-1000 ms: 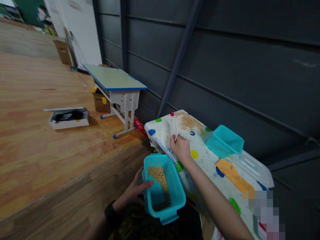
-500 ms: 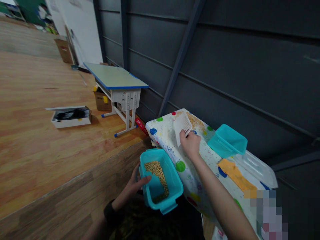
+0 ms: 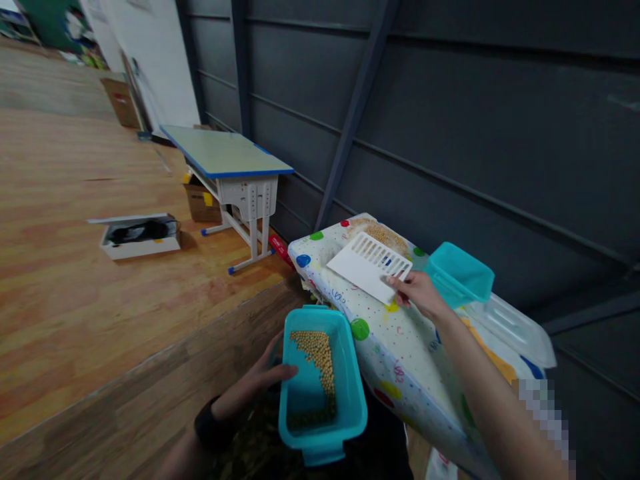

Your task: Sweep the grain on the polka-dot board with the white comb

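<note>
My left hand (image 3: 265, 377) grips the left rim of a teal plastic box (image 3: 320, 383) and holds it beside the table edge, below the tabletop. A strip of yellow beans (image 3: 317, 360) lies inside it. My right hand (image 3: 417, 293) pinches a corner of a flat white slotted plastic card (image 3: 367, 267) and holds it just above the dotted tablecloth (image 3: 400, 340). Beyond the card, a pile of grain (image 3: 383, 235) lies at the table's far end.
A second teal box (image 3: 460, 273) stands tilted on a clear lid (image 3: 507, 327) at the right, with an orange cloth (image 3: 493, 353) beside it. A dark metal wall runs behind. On the wooden floor stand a small desk (image 3: 227, 160), cardboard boxes and an open white box (image 3: 137, 235).
My right hand moved right and turned the white card from edge-on to flat. The teal box in my left hand shifted slightly down and tilted.
</note>
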`<move>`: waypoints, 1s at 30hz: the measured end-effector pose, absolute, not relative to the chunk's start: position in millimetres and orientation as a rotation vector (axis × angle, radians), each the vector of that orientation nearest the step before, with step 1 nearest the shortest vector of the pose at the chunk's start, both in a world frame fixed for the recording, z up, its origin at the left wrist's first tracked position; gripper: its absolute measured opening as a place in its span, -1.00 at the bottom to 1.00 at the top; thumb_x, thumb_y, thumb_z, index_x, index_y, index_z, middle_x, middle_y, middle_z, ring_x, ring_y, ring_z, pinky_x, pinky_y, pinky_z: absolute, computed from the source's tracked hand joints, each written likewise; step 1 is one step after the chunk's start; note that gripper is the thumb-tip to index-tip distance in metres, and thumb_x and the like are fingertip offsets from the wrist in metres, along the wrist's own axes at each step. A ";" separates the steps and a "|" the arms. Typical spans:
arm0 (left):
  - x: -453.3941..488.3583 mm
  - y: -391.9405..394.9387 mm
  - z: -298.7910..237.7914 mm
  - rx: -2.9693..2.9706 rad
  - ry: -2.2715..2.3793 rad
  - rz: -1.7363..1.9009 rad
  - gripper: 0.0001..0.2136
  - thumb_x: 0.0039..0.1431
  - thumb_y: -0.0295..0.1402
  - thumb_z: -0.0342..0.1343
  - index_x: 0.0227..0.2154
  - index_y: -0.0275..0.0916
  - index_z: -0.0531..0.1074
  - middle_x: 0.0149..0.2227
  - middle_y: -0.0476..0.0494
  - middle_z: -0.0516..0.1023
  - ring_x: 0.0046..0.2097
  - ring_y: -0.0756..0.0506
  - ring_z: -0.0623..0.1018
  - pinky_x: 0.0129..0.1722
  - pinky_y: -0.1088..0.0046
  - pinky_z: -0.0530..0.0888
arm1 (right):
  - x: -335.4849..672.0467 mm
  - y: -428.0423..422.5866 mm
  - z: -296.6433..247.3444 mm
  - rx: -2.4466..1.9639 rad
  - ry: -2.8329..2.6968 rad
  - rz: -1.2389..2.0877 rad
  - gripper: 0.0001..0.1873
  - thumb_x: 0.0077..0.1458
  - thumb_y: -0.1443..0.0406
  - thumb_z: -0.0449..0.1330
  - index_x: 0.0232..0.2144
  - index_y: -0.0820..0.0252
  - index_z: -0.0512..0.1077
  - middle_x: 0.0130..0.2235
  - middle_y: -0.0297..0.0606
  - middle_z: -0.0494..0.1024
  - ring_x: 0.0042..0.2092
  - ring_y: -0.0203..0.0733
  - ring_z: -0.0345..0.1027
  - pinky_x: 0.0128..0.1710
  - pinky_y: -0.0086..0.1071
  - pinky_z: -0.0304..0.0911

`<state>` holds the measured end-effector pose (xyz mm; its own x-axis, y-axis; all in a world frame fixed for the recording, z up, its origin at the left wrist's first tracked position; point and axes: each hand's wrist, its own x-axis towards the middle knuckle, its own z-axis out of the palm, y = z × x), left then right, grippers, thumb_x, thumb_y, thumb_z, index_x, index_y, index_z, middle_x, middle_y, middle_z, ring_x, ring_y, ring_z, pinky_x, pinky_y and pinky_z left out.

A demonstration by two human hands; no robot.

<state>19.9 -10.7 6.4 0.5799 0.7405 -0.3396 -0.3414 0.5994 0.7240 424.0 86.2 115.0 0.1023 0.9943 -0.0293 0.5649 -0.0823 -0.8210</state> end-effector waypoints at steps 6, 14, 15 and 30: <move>20.0 -7.9 0.1 0.671 0.735 0.668 0.19 0.19 -0.03 0.62 0.75 -0.04 0.08 0.67 -0.38 0.41 0.68 -0.57 0.33 0.67 -0.20 0.29 | 436.6 114.6 111.9 -1.750 -1.701 1.084 -0.30 -0.09 -0.33 0.56 -0.60 0.13 0.52 -0.65 -0.29 0.49 -0.59 -0.31 0.19 -0.59 -0.42 0.06; 15.3 -5.2 -0.9 0.688 0.800 0.636 0.26 0.12 0.04 0.63 0.75 -0.04 0.04 0.63 -0.40 0.47 0.60 -0.62 0.45 0.58 -0.25 0.40 | 412.7 169.5 109.3 -1.746 -1.587 1.093 -0.42 0.02 -0.10 0.63 -0.58 0.10 0.47 -0.69 -0.40 0.42 -0.62 -0.36 0.15 -0.63 -0.46 0.05; 15.0 -4.9 -1.2 0.686 0.802 0.637 0.28 0.11 0.05 0.63 0.75 -0.05 0.02 0.62 -0.41 0.49 0.59 -0.61 0.45 0.58 -0.24 0.40 | 410.0 175.2 109.4 -1.751 -1.562 1.084 -0.46 0.07 -0.06 0.63 -0.57 0.11 0.48 -0.69 -0.40 0.42 -0.63 -0.36 0.14 -0.63 -0.47 0.04; 18.0 -5.5 -5.5 0.606 0.818 0.656 0.28 0.10 0.02 0.64 0.75 -0.02 0.01 0.65 -0.37 0.44 0.64 -0.60 0.40 0.61 -0.25 0.38 | 400.8 192.3 110.8 -1.667 -1.226 0.920 -0.56 0.12 0.03 0.63 -0.47 0.14 0.56 -0.67 -0.37 0.45 -0.64 -0.31 0.22 -0.70 -0.46 0.11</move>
